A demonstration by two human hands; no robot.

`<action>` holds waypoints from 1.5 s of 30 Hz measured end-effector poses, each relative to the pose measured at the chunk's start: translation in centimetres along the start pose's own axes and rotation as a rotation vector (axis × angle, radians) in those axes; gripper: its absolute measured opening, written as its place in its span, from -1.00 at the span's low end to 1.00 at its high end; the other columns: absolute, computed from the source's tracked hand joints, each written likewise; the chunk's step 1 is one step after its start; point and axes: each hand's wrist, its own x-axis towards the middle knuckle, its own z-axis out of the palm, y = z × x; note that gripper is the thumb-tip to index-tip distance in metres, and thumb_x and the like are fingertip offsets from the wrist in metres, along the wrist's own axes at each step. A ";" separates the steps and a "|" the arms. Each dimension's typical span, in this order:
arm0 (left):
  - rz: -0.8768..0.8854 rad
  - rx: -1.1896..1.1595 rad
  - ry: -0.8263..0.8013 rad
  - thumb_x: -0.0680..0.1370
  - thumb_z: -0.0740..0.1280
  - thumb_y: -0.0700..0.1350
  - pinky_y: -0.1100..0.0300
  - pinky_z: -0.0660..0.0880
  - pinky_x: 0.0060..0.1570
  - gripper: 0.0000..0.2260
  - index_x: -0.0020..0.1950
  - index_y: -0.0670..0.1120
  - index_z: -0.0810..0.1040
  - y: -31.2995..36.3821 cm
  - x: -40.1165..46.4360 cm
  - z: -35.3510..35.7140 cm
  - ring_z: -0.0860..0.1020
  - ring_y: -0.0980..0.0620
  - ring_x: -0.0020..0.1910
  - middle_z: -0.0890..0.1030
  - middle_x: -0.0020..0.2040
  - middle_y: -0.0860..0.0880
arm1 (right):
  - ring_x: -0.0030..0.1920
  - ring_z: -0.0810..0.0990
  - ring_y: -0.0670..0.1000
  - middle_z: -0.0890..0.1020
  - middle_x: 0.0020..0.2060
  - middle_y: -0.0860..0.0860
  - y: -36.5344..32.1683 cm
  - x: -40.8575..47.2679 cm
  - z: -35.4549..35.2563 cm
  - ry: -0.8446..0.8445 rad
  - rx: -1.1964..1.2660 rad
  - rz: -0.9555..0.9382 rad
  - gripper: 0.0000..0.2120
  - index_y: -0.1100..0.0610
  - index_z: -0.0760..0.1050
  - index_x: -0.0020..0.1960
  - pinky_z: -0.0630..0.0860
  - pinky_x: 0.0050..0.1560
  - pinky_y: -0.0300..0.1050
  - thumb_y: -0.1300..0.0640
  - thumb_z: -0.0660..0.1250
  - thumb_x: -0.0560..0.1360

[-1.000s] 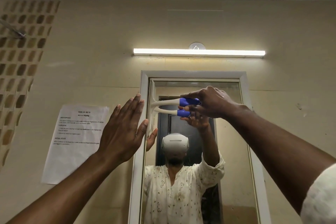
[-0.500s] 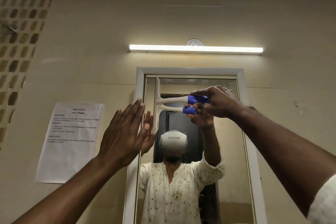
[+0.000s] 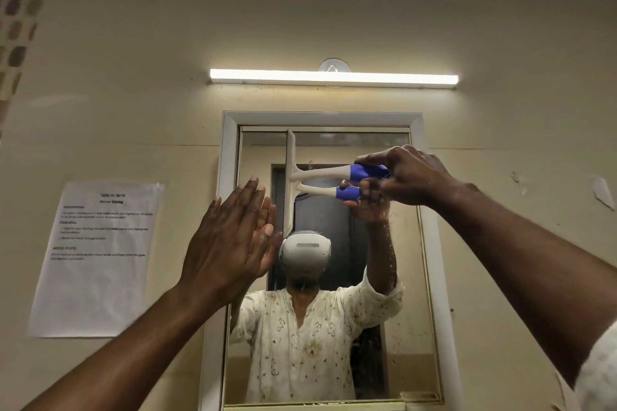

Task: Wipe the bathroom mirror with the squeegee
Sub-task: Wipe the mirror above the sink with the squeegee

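wall (image 3: pixel 334 27): beige, carries all | mirror (image 3: pixel 384 277): white-framed, fixed at centre | tube light (image 3: pixel 334 78): lit, just above mirror | printed paper sheet (image 3: pixel 96 257): stuck left of mirror | squeegee (image 3: pixel 289 183): blade upright against glass, upper left

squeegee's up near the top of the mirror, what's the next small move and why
Probably keep sliding the squeegee rightward across the glass. Its blade stands vertical against the mirror, left of centre near the top, with the right hand gripping the blue handle on its right. Speckled glass lies to the right. The left hand is flat at the frame's left edge.
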 end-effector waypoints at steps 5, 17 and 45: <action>0.022 -0.021 0.017 0.49 -0.25 0.34 0.00 -0.06 0.49 -0.36 0.48 0.02 -0.09 1.0 0.2 0.5 -0.02 0.04 0.52 -0.03 0.53 0.01 | -0.20 0.46 -0.02 0.65 0.09 0.05 1.6 -0.7 -0.6 -0.019 -0.011 0.021 -0.54 -0.11 0.45 0.33 0.38 -0.32 -0.21 0.08 0.36 0.45; 0.064 -0.071 0.027 0.57 -0.16 0.22 0.05 -0.08 0.49 -0.44 0.52 0.04 -0.12 4.0 1.1 3.7 -0.07 0.12 0.52 -0.10 0.54 0.08 | -0.13 0.44 -0.02 0.64 0.09 0.07 5.2 -4.3 -3.3 -0.025 0.006 0.146 -0.58 -0.11 0.47 0.32 0.35 -0.18 -0.13 -0.03 0.39 0.46; 0.107 -0.070 -0.059 0.55 -0.23 0.22 0.07 -0.11 0.51 -0.41 0.54 0.00 -0.10 13.2 2.1 6.6 -0.10 0.11 0.53 -0.14 0.55 0.04 | -0.08 0.42 -0.02 0.62 0.15 -0.01 12.4 -8.5 -10.6 -0.090 -0.223 0.264 -0.59 -0.16 0.47 0.30 0.31 -0.20 -0.14 -0.08 0.38 0.46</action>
